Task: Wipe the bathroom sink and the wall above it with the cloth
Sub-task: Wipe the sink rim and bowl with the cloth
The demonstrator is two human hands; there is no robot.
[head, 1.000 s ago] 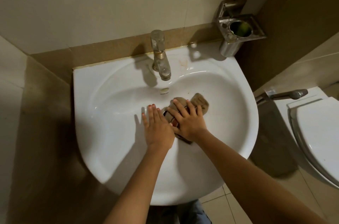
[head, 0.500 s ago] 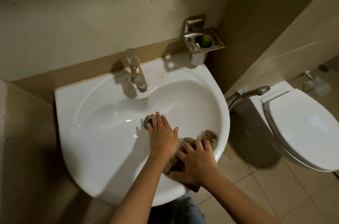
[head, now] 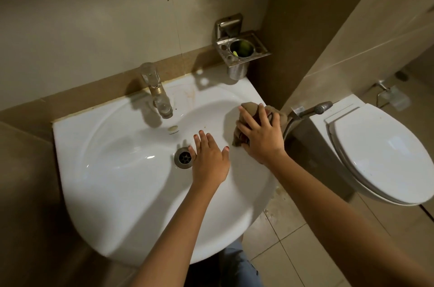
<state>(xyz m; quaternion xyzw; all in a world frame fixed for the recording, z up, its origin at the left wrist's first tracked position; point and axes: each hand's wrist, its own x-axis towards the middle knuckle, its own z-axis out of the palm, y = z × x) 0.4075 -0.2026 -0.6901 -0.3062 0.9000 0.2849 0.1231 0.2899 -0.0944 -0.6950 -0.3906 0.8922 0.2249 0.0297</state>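
Note:
A white basin sink is fixed to a beige tiled wall. My right hand presses a crumpled brown cloth against the sink's right rim, fingers spread over it and curled into the fabric. My left hand lies flat inside the bowl with straight fingers, just right of the metal drain. A tap with a clear knob stands at the back of the sink. Rust-coloured stains mark the ledge to the right of the tap.
A steel holder with a cup hangs on the wall above the sink's right corner. A spray nozzle and a white toilet stand to the right. A brown partition wall rises between sink and toilet. Tiled floor lies below.
My right hand has swept the cloth from the bowl's centre to the front rim and then up to the right rim. The left hand has stayed in the bowl by the drain.

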